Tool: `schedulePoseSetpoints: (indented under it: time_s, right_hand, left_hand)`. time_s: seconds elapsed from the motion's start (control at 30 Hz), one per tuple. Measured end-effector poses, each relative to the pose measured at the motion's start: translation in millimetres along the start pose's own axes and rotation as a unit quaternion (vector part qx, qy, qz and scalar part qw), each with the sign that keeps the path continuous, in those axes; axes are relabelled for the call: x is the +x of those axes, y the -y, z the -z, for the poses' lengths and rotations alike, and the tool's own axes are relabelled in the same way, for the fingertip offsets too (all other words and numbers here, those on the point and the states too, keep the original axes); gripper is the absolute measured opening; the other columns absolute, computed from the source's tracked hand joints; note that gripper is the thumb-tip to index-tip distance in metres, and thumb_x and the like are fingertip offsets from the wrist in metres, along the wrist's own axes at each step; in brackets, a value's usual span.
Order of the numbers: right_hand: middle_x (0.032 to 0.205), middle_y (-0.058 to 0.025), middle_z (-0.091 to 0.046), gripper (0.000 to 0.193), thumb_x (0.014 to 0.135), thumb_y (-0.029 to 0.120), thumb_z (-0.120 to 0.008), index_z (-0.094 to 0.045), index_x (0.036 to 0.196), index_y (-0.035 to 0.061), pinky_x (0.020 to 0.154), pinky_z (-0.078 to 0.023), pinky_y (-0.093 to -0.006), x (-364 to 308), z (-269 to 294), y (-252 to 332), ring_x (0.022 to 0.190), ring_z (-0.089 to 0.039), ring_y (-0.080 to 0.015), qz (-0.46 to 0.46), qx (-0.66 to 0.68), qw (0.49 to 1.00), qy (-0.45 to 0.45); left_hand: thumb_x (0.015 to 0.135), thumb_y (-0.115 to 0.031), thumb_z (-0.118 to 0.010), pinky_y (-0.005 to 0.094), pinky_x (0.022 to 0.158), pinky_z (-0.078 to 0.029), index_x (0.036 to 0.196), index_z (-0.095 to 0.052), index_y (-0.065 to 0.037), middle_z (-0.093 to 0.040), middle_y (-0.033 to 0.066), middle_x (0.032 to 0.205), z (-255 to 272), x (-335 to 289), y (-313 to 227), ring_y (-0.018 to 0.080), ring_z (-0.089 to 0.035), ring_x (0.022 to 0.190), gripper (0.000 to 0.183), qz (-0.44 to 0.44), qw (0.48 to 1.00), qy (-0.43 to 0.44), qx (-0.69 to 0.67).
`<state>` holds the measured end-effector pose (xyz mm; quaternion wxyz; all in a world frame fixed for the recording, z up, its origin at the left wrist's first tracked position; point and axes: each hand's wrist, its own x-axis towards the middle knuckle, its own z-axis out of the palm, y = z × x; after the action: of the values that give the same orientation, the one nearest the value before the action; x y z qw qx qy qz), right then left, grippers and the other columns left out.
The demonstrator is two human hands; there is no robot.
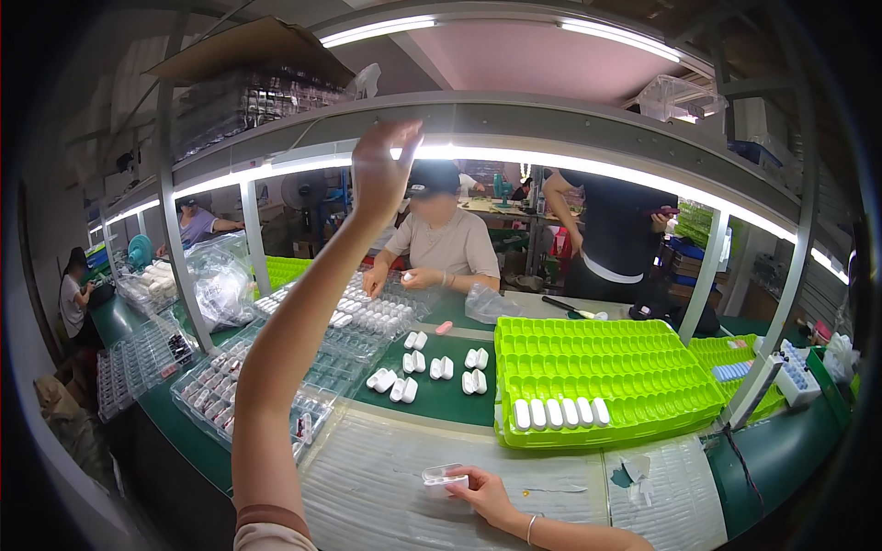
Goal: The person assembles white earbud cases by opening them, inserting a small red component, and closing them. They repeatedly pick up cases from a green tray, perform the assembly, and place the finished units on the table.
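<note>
My left arm stretches up in front of me. My left hand (381, 170) is raised before the bright strip lamp under the shelf, fingers partly washed out by glare, apart, with nothing visible in them. Low in front, my right hand (484, 496) holds a small white flip-lid case (445, 477) with its lid raised, pinched at its right side above the pale ribbed mat (386, 468). Beyond the mat, several similar open white cases (402, 389) lie on the green table. Several closed white cases stand in a row in the lime-green tray (643, 363), whose other slots hold nothing.
Clear plastic trays (312, 367) with small parts lie to the left. Across the table a person (446, 234) handles small white pieces; another person (611, 230) stands behind. A metal shelf (570, 124) with posts spans overhead. A white rack (796, 375) stands far right.
</note>
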<state>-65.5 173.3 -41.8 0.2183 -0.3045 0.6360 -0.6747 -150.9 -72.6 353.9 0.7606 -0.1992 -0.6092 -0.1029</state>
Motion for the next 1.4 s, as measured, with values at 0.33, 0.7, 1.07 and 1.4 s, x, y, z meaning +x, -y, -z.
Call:
schedulePoseSetpoints:
  time_s: [0.33, 0.7, 1.07, 1.4]
  right_hand:
    - [0.084, -0.0033, -0.063, 0.026, 0.083, 0.009, -0.065, -0.059, 0.106, 0.0006, 0.065, -0.051, -0.0202, -3, 4, 3, 0.069, -0.059, -0.0060, 0.010, 0.008, 0.999, -0.029]
    - [0.077, -0.0079, -0.066, 0.038, 0.081, 0.014, -0.067, -0.052, 0.114, 0.0020, 0.059, -0.047, -0.0215, 12, 14, -6, 0.065, -0.061, -0.0102, -0.021, 0.046, 0.994, -0.095]
    - [0.080, -0.0085, -0.066, 0.045, 0.077, 0.016, -0.071, -0.053, 0.116, 0.0030, 0.062, -0.050, -0.0222, 8, 6, 3, 0.068, -0.063, -0.0102, -0.030, 0.058, 0.993, -0.101]
    - [0.079, -0.0080, -0.066, 0.045, 0.077, 0.015, -0.071, -0.053, 0.116, 0.0026, 0.063, -0.050, -0.0218, 9, 6, 4, 0.068, -0.062, -0.0092, -0.038, 0.046, 0.993, -0.099]
  left_hand:
    - [0.075, -0.013, -0.066, 0.0330, 0.064, -0.049, 0.080, -0.065, -0.008, -0.064, 0.0071, 0.077, -72, 23, -10, 0.0219, -0.062, 0.072, 0.007, -0.091, 0.988, 0.103, 0.075]
    - [0.070, -0.004, -0.070, 0.0284, 0.067, -0.045, 0.077, -0.064, -0.006, -0.062, 0.0034, 0.076, 70, -227, -136, 0.0193, -0.059, 0.072, 0.010, 0.148, 0.900, 0.366, -0.184]
    - [0.062, -0.009, -0.073, 0.0335, 0.079, -0.037, 0.072, -0.065, -0.014, -0.059, -0.0030, 0.075, 139, -311, -156, 0.0164, -0.055, 0.081, 0.013, 0.144, 0.864, 0.469, -0.114]
    - [0.064, -0.012, -0.074, 0.0363, 0.085, -0.036, 0.078, -0.067, -0.014, -0.060, -0.0029, 0.077, 139, -311, -155, 0.0160, -0.056, 0.083, 0.015, 0.132, 0.853, 0.496, -0.096]
